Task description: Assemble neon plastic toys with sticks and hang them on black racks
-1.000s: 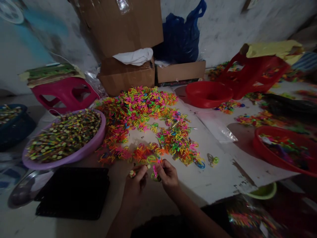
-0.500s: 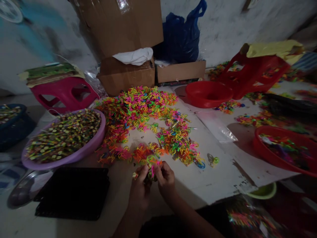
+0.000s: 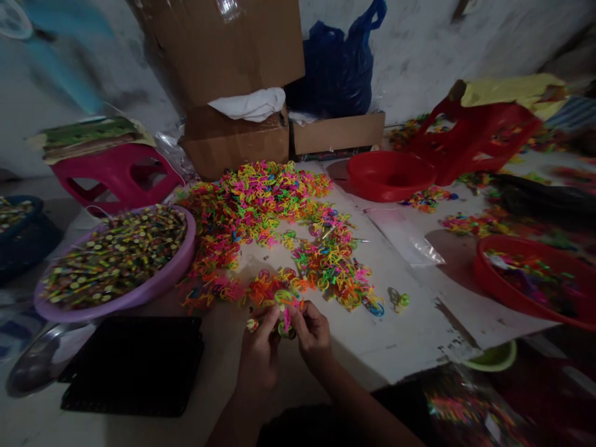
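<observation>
Over this white table (image 3: 367, 347), your left hand (image 3: 259, 351) is gripping a pale-ended piece (image 3: 252, 325), your right hand (image 3: 315, 334) pinching pink plastic (image 3: 287, 319).

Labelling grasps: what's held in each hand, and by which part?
Left hand: a pale-ended stick-like piece, grip apparently just behind that end. Right hand: apparently a pink plastic piece; exact grip point hidden.

The only view looks from head height, forward and down across the tabletop (image 3: 367, 347) towards the wall (image 3: 419, 68). The left hand (image 3: 261, 344) and right hand (image 3: 314, 335) sit low and central, near the camera; the boxes (image 3: 233, 56) stand farther off, upper centre-left.
</observation>
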A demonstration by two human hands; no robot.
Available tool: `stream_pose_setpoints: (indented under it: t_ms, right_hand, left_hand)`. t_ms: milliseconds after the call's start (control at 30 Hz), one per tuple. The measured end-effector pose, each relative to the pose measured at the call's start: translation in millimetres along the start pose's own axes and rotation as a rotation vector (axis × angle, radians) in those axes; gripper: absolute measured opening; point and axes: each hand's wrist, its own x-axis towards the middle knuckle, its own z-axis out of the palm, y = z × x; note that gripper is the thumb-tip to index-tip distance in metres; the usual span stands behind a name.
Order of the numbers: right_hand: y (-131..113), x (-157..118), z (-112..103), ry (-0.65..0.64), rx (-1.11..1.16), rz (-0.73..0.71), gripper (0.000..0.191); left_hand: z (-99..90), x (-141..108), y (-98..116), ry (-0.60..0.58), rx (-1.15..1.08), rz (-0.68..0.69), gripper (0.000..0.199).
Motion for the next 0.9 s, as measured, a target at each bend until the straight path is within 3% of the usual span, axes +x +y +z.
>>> stream_pose_setpoints:
  t_ms: [200, 300, 433, 500, 567, 667, 733, 800, 833, 900]
  right_hand:
    - [1, 5, -4, -0.046, 0.008, 0.041, 0.036]
    - [-1, 0, -3, -0.002, 0.014, 0.057, 0.037]
    - [-4, -9, 3, 0.148, -0.063, -0.013, 0.039]
    - [-4, -5, 1, 0.196, -0.108, -0.024, 0.041]
    - [-5, 10, -12, 0.165, -0.184, 0.012, 0.043]
    - [-11, 45, -49, 0.128, -0.507, 0.062, 0.044]
    - [-16, 64, -71, 0.264, -0.863, 0.034, 0.038]
    - [-17, 74, -76, 0.361, -1.124, -0.060, 0.031]
    - [-14, 74, -71, 0.320, -1.194, -0.126, 0.028]
    - [-1, 71, -48, 0.040, -1.249, -0.268, 0.024]
  left_hand:
    - [-6.0, -2, 3, -0.050, 0.019, 0.015, 0.017]
    - [-6.1, -6, 2, -0.080, 0.046, 0.008, 0.017]
    - [1.9, -9, -5, -0.098, 0.009, -0.026, 0.022]
    - [4.0, -7, -11, -0.113, 0.010, -0.061, 0.024]
    - [0.3, -1, -16, -0.093, 0.090, -0.080, 0.029]
    - [-16.0, 20, -18, 0.044, 0.370, 0.057, 0.045]
    - [-29.5, 39, -15, 0.187, 0.586, 0.241, 0.054]
    - [-40.6, 59, -9, 0.275, 0.782, 0.370, 0.053]
    - [-44.9, 68, -6, 0.287, 0.859, 0.398, 0.048]
    - [-51.3, 83, 0, 0.289, 0.952, 0.393, 0.037]
